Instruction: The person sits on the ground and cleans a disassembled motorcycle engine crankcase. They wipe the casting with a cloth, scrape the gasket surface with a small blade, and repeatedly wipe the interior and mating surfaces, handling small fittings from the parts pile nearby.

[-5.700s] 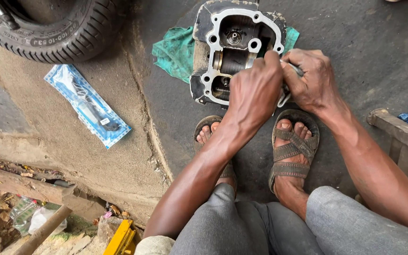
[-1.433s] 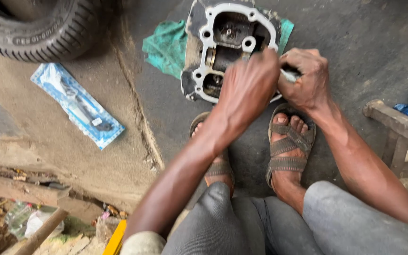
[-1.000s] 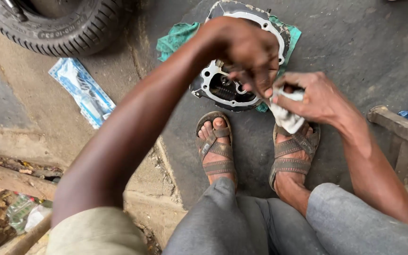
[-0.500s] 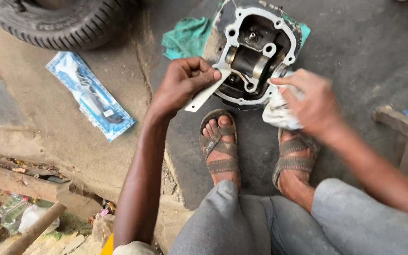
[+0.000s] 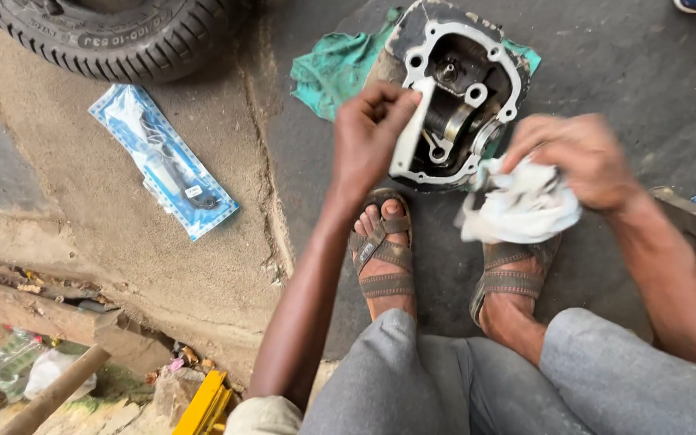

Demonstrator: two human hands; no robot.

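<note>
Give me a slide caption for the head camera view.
Left hand holds a flat white strip over an engine part; right hand grips a white rag.

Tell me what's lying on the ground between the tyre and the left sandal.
In the head view, a flat blue-and-clear plastic packet lies on the bare concrete between the tyre and the left sandal, nearer the tyre.

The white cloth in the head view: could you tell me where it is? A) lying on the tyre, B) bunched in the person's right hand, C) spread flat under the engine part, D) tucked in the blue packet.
B: the white cloth is bunched in the right hand, beside the engine part.
</note>
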